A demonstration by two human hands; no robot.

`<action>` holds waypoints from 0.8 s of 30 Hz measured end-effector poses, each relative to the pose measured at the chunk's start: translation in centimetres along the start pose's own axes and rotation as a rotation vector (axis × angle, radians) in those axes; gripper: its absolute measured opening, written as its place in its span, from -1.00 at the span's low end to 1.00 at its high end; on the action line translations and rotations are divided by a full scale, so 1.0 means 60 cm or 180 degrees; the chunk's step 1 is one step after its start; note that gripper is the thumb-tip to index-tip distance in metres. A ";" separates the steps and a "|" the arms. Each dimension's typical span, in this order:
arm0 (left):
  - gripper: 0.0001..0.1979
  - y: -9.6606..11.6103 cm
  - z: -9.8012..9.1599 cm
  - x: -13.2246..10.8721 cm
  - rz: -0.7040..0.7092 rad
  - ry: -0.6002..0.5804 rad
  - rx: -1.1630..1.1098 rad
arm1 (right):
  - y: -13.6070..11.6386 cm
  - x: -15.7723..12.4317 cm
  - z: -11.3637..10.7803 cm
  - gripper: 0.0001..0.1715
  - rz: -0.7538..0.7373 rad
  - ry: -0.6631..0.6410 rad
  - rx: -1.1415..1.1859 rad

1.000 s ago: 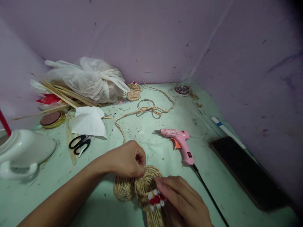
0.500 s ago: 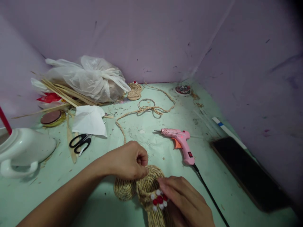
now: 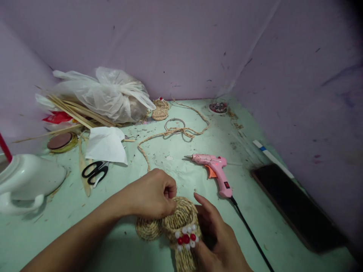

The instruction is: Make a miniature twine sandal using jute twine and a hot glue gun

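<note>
A woven straw slipper (image 3: 183, 211) lies close in front of me, with red and white beads (image 3: 185, 238) across its strap. My left hand (image 3: 155, 194) is closed and pinches the slipper's upper left edge. On the slipper's right side is my right hand (image 3: 219, 238): its thumb presses beside the beads, its index finger is raised, and the other fingers are partly hidden behind the slipper. A second coiled straw piece (image 3: 149, 228) sits under my left wrist, touching or close to the slipper's left side.
A pink glue gun (image 3: 211, 166) with a black cord lies ahead to the right, near a dark phone (image 3: 297, 207). Braided cord (image 3: 144, 153) runs across the middle. Scissors (image 3: 95, 173), white paper (image 3: 106, 145), a white mug (image 3: 31, 177) and a plastic bag (image 3: 110, 94) are at left.
My right hand has shifted off the beads, its index finger lifting away and its thumb now lower. The slipper has turned slightly, and more of its beads show. My left hand has stayed put.
</note>
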State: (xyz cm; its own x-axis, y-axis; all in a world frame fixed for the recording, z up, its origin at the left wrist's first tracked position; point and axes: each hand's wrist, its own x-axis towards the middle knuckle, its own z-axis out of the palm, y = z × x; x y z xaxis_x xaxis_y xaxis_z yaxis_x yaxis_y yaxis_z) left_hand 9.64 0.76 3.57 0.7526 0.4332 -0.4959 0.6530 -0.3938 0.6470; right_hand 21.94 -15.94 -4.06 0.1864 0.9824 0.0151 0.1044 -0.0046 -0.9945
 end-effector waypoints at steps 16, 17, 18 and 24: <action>-0.92 0.006 -0.005 -0.006 0.0091 -0.0036 0.0182 | -0.004 0.002 0.003 -0.31 0.0451 0.0051 0.0459; -0.91 0.006 -0.005 -0.005 0.0076 -0.0027 0.0207 | -0.004 0.002 0.003 -0.31 0.0448 0.0055 0.0458; -0.91 0.007 -0.004 -0.005 0.0059 -0.0012 0.0236 | -0.004 0.002 0.004 -0.32 0.0449 0.0056 0.0458; -0.91 0.015 -0.002 -0.005 -0.0024 0.0126 0.0400 | -0.004 0.002 0.003 -0.32 0.0496 0.0027 0.0461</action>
State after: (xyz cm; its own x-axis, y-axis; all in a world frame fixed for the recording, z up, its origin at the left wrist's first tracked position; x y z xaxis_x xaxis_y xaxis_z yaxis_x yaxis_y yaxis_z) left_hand 10.00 0.39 4.34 0.7453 0.4672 -0.4757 0.6660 -0.4879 0.5642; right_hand 21.76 -15.77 -3.83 0.1975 0.9703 -0.1398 -0.0678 -0.1288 -0.9894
